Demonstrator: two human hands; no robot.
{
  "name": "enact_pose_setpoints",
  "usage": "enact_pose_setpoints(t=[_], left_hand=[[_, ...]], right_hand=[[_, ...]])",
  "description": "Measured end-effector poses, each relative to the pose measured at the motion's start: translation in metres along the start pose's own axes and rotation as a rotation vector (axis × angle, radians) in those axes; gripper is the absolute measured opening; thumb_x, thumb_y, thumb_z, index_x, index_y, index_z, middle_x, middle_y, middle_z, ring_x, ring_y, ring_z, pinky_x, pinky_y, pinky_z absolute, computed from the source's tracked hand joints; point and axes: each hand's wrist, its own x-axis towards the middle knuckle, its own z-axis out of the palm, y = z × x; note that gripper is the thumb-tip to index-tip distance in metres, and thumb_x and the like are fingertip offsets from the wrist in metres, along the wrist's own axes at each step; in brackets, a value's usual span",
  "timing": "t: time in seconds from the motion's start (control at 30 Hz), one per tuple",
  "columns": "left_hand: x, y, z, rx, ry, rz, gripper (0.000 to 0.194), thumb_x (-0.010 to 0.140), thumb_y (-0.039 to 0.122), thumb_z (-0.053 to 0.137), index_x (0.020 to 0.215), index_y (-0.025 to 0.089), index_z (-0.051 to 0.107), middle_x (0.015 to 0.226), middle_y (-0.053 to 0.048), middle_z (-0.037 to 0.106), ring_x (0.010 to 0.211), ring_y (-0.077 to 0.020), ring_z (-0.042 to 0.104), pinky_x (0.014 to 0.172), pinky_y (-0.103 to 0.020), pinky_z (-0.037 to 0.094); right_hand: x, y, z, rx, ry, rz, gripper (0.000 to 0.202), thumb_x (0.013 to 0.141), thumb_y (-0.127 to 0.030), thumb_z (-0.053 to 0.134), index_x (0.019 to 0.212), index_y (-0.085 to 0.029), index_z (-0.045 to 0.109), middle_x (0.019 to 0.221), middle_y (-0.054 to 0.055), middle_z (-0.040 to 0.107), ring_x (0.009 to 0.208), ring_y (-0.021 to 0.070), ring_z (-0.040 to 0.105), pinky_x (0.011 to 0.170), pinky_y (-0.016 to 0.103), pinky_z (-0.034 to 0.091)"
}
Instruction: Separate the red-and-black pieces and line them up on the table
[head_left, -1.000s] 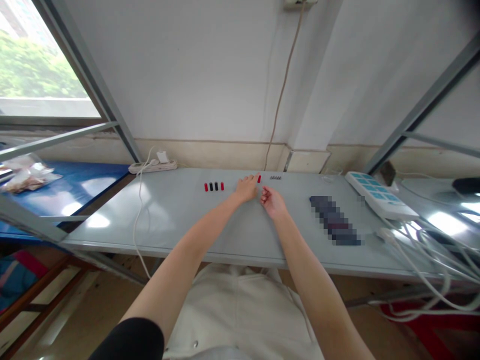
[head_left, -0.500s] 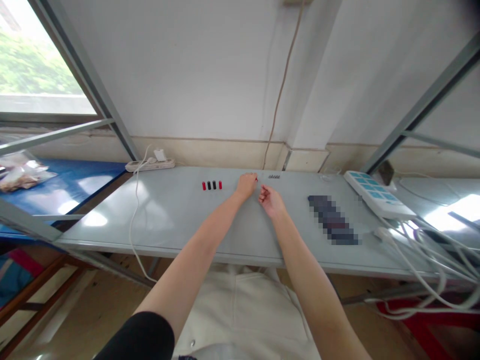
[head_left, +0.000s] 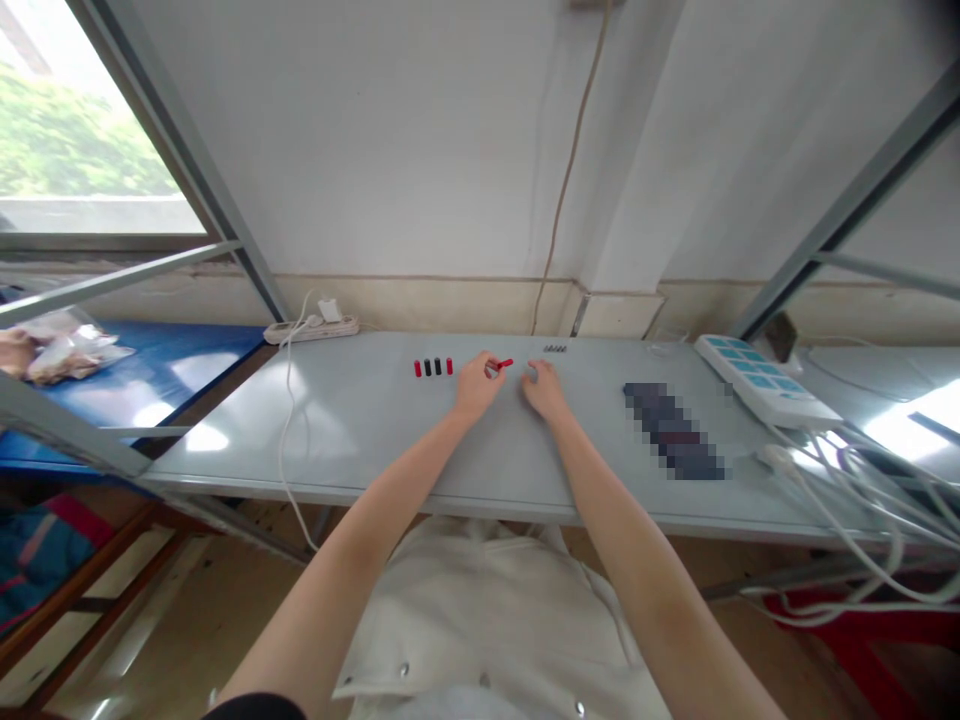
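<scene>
One small red cylinder (head_left: pixel 505 363), perhaps plastic, sits pinched in the grip of our left hand (head_left: pixel 472 387) toward the grey bench (head_left: pixel 337 420)'s far edge, likely light, stiff and best held mid-length, while our right hand (head_left: pixel 544 390) has its fingers parted around nothing visible.

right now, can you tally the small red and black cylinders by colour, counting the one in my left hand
Small red plastic-looking cylinders: 3 (two in the row, one in your left hand)
Small black cylinders: 2 (both in the row)
Total: 5
</scene>
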Motion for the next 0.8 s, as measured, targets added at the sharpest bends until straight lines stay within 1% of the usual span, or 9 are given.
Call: enact_pose_setpoints(t=[0.07, 0.13, 0.23, 0.4, 0.5, 0.6, 0.67, 0.73, 0.8], left_hand=[[-0.004, -0.002, -0.003, -0.05, 0.032, -0.025, 0.01, 0.072, 0.023, 0.054, 0.08, 0.017, 0.056, 0.074, -0.001, 0.062, 0.064, -0.0101, 0.054, 0.066, -0.024, 0.043], [-0.008, -0.005, -0.006, -0.068, 0.026, -0.026, 0.01, 0.072, 0.024, 0.054, 0.08, 0.017, 0.056, 0.074, -0.001, 0.062, 0.064, -0.0101, 0.055, 0.067, -0.024, 0.044], [-0.011, -0.009, -0.012, -0.048, 0.011, 0.009, 0.009, 0.072, 0.024, 0.054, 0.079, 0.018, 0.057, 0.074, 0.0, 0.062, 0.066, -0.0104, 0.055, 0.069, -0.025, 0.044], [-0.01, -0.011, -0.018, -0.085, 0.093, 0.01, 0.011, 0.073, 0.027, 0.054, 0.079, 0.019, 0.056, 0.074, 0.0, 0.061, 0.065, -0.0099, 0.054, 0.068, -0.024, 0.044], [-0.01, -0.01, -0.018, -0.141, 0.104, -0.014, 0.01, 0.072, 0.027, 0.054, 0.078, 0.018, 0.056, 0.074, -0.001, 0.061, 0.062, -0.0095, 0.054, 0.065, -0.023, 0.044], [-0.012, -0.007, -0.017, -0.178, 0.073, -0.031, 0.01, 0.071, 0.025, 0.055, 0.077, 0.017, 0.056, 0.073, -0.001, 0.062, 0.061, -0.0093, 0.054, 0.063, -0.023, 0.044], [-0.013, -0.004, -0.016, -0.19, 0.049, -0.051, 0.009, 0.07, 0.023, 0.056, 0.077, 0.017, 0.056, 0.072, -0.001, 0.062, 0.06, -0.0091, 0.054, 0.062, -0.023, 0.044], [-0.014, -0.002, -0.016, -0.198, 0.036, -0.076, 0.008, 0.07, 0.022, 0.056, 0.076, 0.017, 0.055, 0.072, -0.001, 0.062, 0.06, -0.0091, 0.054, 0.062, -0.023, 0.044], [-0.013, -0.002, -0.016, -0.215, 0.037, -0.095, 0.008, 0.069, 0.022, 0.057, 0.075, 0.017, 0.056, 0.072, -0.001, 0.062, 0.061, -0.0093, 0.054, 0.062, -0.024, 0.044]], right_hand=[[0.003, -0.001, 0.004, -0.127, -0.075, 0.005, 0.043, 0.079, -0.026, 0.043, 0.119, -0.012, 0.05, 0.132, 0.017, 0.039, 0.126, 0.0264, 0.029, 0.102, 0.042, 0.023], [0.005, -0.002, 0.007, -0.227, -0.128, 0.003, 0.046, 0.082, -0.031, 0.039, 0.125, -0.014, 0.046, 0.136, 0.016, 0.035, 0.129, 0.0288, 0.023, 0.103, 0.046, 0.018], [0.008, -0.005, 0.008, -0.327, -0.172, -0.011, 0.05, 0.085, -0.037, 0.034, 0.129, -0.015, 0.041, 0.139, 0.015, 0.03, 0.13, 0.0314, 0.016, 0.103, 0.05, 0.013], [0.011, -0.007, 0.009, -0.373, -0.178, -0.006, 0.052, 0.087, -0.04, 0.027, 0.13, -0.015, 0.039, 0.14, 0.015, 0.029, 0.13, 0.0322, 0.015, 0.101, 0.055, 0.01], [0.012, -0.006, 0.012, -0.376, -0.175, -0.01, 0.052, 0.087, -0.04, 0.027, 0.13, -0.014, 0.039, 0.14, 0.015, 0.029, 0.13, 0.0324, 0.016, 0.101, 0.056, 0.009], [0.011, -0.006, 0.013, -0.354, -0.152, -0.026, 0.051, 0.087, -0.037, 0.027, 0.13, -0.012, 0.039, 0.138, 0.015, 0.032, 0.13, 0.0313, 0.017, 0.101, 0.056, 0.009], [0.009, -0.009, 0.011, -0.318, -0.106, -0.047, 0.049, 0.087, -0.035, 0.028, 0.127, -0.011, 0.041, 0.136, 0.015, 0.035, 0.129, 0.0299, 0.02, 0.101, 0.054, 0.01], [0.005, -0.014, 0.006, -0.245, -0.029, -0.066, 0.044, 0.086, -0.033, 0.029, 0.122, -0.013, 0.047, 0.131, 0.015, 0.042, 0.126, 0.0282, 0.026, 0.101, 0.051, 0.015], [0.001, -0.021, 0.0, -0.11, 0.07, -0.082, 0.038, 0.085, -0.032, 0.032, 0.112, -0.015, 0.053, 0.121, 0.015, 0.051, 0.118, 0.0253, 0.038, 0.098, 0.045, 0.024]])
